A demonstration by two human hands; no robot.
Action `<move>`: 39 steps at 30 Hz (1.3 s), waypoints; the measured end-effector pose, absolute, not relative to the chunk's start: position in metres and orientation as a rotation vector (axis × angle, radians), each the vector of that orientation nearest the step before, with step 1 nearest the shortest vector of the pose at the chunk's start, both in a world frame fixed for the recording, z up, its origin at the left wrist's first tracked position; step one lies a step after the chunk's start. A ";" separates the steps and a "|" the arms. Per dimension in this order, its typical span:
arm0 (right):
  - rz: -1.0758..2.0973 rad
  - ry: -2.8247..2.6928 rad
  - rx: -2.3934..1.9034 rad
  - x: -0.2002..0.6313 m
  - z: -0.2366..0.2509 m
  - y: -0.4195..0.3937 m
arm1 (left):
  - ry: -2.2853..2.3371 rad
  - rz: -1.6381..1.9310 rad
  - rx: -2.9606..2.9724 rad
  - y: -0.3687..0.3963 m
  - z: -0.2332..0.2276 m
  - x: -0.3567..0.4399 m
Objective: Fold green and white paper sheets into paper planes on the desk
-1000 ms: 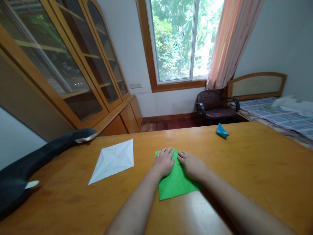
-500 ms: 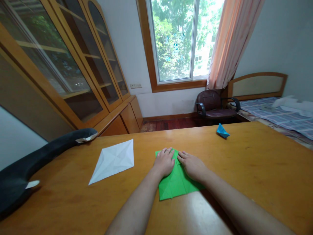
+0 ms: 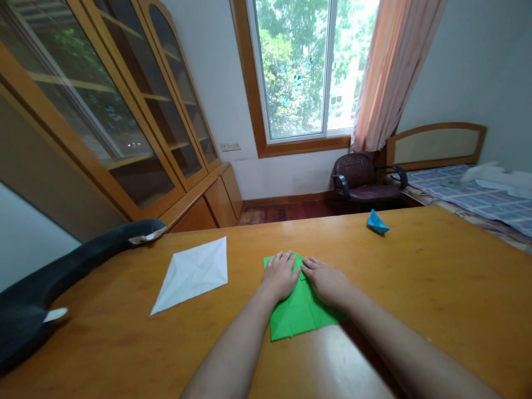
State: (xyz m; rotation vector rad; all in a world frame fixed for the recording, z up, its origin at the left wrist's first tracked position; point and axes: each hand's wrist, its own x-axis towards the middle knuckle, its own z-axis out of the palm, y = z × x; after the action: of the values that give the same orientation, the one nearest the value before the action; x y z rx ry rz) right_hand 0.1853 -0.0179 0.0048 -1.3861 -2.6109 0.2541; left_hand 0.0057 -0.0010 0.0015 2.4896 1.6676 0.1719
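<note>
A green sheet of paper (image 3: 297,316), partly folded, lies on the wooden table (image 3: 415,288) in front of me. My left hand (image 3: 279,275) rests flat on its upper left part, fingers pressing the paper down. My right hand (image 3: 326,280) lies flat on the upper right part, its fingertips beside those of the left at a small folded flap. Both hands press the paper against the table; neither lifts it.
A creased white paper sheet (image 3: 192,273) lies to the left. A small blue folded paper boat (image 3: 377,222) sits at the far right of the table. A black plush toy (image 3: 62,271) lies along the left edge. Beyond are a cabinet, a chair (image 3: 361,180) and a bed.
</note>
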 end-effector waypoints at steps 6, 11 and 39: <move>0.271 -2.604 -1.412 0.184 0.007 -0.019 | 1.680 0.198 2.486 0.000 -0.001 0.006; 0.268 -2.599 -1.423 0.184 0.009 -0.020 | 1.690 0.198 2.469 0.000 -0.002 0.005; 0.236 -2.603 -1.437 0.183 0.011 -0.018 | 1.705 0.065 2.395 0.007 0.005 0.004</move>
State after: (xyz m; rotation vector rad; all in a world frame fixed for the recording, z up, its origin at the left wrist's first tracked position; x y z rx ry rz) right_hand 0.1830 -0.0184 0.0114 -1.4375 -2.6025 0.2361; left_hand 0.0043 0.0074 0.0046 2.3954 1.7054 0.0649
